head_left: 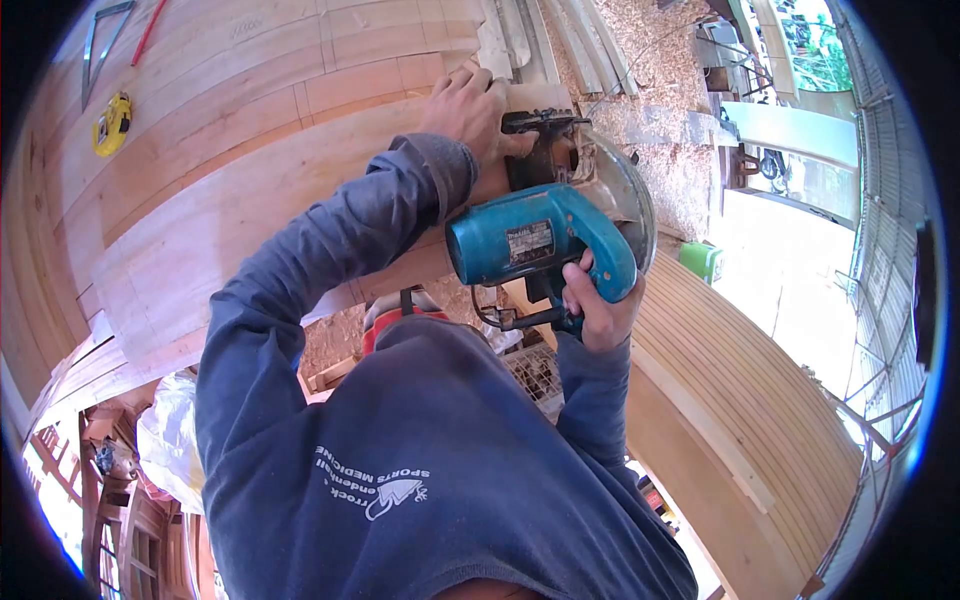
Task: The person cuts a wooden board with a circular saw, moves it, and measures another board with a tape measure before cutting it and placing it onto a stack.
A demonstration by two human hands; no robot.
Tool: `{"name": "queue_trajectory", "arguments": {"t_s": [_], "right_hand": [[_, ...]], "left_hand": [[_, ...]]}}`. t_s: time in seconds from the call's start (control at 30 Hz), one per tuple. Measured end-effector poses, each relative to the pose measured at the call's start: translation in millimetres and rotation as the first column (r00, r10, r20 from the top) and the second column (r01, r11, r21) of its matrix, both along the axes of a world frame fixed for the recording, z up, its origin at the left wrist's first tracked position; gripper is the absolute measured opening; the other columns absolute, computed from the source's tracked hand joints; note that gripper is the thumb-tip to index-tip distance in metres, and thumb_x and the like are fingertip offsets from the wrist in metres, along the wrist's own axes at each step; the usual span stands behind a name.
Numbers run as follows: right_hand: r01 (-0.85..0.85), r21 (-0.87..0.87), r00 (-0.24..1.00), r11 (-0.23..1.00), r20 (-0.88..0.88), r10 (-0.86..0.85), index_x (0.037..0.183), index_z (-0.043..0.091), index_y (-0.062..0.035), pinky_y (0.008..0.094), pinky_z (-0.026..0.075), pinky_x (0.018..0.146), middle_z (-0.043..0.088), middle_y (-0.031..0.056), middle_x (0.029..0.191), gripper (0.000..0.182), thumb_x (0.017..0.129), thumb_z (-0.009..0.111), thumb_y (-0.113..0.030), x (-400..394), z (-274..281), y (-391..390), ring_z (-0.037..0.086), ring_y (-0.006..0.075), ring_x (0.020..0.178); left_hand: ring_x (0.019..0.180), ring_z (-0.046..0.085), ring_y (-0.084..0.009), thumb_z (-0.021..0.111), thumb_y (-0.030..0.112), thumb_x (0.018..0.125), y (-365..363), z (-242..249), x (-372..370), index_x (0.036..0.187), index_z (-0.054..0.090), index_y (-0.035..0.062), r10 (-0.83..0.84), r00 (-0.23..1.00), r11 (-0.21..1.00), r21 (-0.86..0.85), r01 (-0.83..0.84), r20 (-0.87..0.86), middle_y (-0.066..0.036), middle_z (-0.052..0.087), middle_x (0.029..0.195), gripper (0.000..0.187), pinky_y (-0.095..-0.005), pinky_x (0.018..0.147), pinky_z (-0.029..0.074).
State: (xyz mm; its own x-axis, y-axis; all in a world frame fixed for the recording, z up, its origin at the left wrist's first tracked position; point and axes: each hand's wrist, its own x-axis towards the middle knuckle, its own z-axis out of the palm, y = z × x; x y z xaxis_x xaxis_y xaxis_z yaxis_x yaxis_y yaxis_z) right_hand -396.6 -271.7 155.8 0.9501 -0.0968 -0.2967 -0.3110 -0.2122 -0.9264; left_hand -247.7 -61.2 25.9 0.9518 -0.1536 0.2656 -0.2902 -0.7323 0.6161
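A teal circular saw (505,240) rests at the right end of a wooden board (300,160). My right hand (602,310) is wrapped round the saw's rear handle. My left hand (470,115) lies on the board beside the saw's base plate, fingers bent over the wood near the far edge and the thumb reaching toward the plate. The round blade guard (630,195) is on the saw's right side. The blade's cutting edge cannot be made out.
A yellow tape measure (112,124), a metal square (92,60) and a red stick (148,32) lie at the upper left. Slatted wood panels (740,380) stand at the right. Sawdust (675,160) covers the ground beyond the saw.
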Motion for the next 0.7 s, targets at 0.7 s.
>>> {"name": "queue_trajectory", "arguments": {"t_s": [0.7], "right_hand": [[-0.028,-0.006,1.000,1.000,-0.001,0.028,0.100,0.059,-0.0030,0.0269,0.042,0.051,0.057,0.0034,0.079,0.018,0.088,0.072,0.002,0.9,1.4,0.2,0.051,0.0102,0.053]], "left_hand": [[0.107,0.067,-0.0358,0.080,0.052,0.084,-0.2,4.1,-6.1,0.107,0.073,-0.0018,0.029,1.000,0.999,-0.027,-0.029,-0.004,-0.017,0.069,0.105,0.059,-0.0483,0.095,0.052]]}}
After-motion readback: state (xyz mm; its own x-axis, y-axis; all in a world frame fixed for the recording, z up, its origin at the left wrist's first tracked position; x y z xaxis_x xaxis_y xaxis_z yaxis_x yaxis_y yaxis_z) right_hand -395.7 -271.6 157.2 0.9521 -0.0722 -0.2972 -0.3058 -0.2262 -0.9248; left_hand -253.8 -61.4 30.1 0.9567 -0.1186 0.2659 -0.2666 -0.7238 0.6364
